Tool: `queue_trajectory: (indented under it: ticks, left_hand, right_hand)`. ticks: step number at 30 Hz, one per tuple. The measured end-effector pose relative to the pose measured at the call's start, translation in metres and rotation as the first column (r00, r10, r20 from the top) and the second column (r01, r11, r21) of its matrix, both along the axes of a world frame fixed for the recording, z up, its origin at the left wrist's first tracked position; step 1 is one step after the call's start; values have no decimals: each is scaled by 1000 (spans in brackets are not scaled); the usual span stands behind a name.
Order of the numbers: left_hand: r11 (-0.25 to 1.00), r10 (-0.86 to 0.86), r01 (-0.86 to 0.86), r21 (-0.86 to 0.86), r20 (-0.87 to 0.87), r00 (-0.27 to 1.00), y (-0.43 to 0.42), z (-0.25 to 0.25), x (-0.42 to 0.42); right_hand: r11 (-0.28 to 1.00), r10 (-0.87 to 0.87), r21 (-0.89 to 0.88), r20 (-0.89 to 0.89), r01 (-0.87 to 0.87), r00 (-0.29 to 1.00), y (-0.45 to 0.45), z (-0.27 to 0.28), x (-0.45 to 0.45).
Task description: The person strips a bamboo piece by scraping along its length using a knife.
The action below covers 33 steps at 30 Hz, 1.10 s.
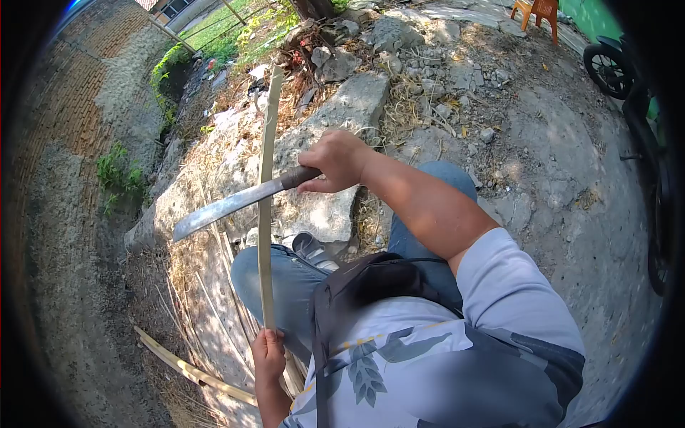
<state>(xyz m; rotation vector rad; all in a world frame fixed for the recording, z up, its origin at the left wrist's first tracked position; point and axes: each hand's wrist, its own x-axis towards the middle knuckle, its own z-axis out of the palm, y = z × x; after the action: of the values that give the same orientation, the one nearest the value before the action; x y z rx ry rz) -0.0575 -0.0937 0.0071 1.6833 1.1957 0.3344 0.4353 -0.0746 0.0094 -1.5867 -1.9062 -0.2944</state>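
My right hand (335, 162) is closed round the dark handle of a machete (228, 209), whose broad blade points to the left. The blade crosses a long, pale strip of bamboo (266, 178) near its middle; I cannot tell whether the two touch. My left hand (269, 351) grips the lower end of that strip beside my left knee. From there the strip rises nearly upright in view, its far end above a rough stone slab (349, 107).
Several thin strips (214, 303) and a longer split piece of bamboo (193, 372) lie on the ground at left. A brick wall (71, 164) runs along the left. Rubble (428, 78) lies ahead. A motorcycle (642, 128) and an orange chair (539, 13) stand at right.
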Motion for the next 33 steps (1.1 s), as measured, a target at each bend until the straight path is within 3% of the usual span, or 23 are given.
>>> queue_trajectory:
  ticks: [3,6,10,13,16,19,20,23,26,30,33]
  left_hand:
    - [999,-24,24,-21,-20,1000,-6,-4,-20]
    - [999,-51,51,2,-53,997,-8,2,-10]
    - [999,-35,34,-39,-8,999,-2,-6,-5]
    - [997,-4,12,-78,101,995,1,-14,1]
    - [994,52,-43,-104,86,995,1,-10,8]
    - [995,42,-36,-96,61,997,-5,-3,7]
    - [994,38,-33,-101,49,998,-7,0,4]
    - [994,22,-19,-105,23,999,-13,1,-9]
    - [995,3,-3,-103,-1,1000,-16,2,-15]
    - [997,3,-4,-75,-7,1000,-11,3,-4]
    - [998,12,-12,-63,2,1000,-10,6,9]
  right_hand:
    - [945,-321,-133,-211,298,923,5,-6,35]
    - [870,-468,-317,-298,377,832,-3,-4,48]
    - [925,-377,-167,-273,342,885,-1,-9,32]
    - [973,-187,-169,-172,158,967,-7,2,5]
    - [998,31,-61,-35,-34,999,1,-3,-18]
    - [997,69,-38,14,-68,998,1,1,-12]
    - [986,38,-162,-10,-39,999,0,5,-4]
    - [940,-218,-304,-180,157,959,-1,3,22]
    - [903,-416,-256,-314,346,854,2,-13,41]
    - [884,-455,-256,-268,392,850,-1,-7,35]
    - [952,-295,-163,-257,260,920,-6,-2,16]
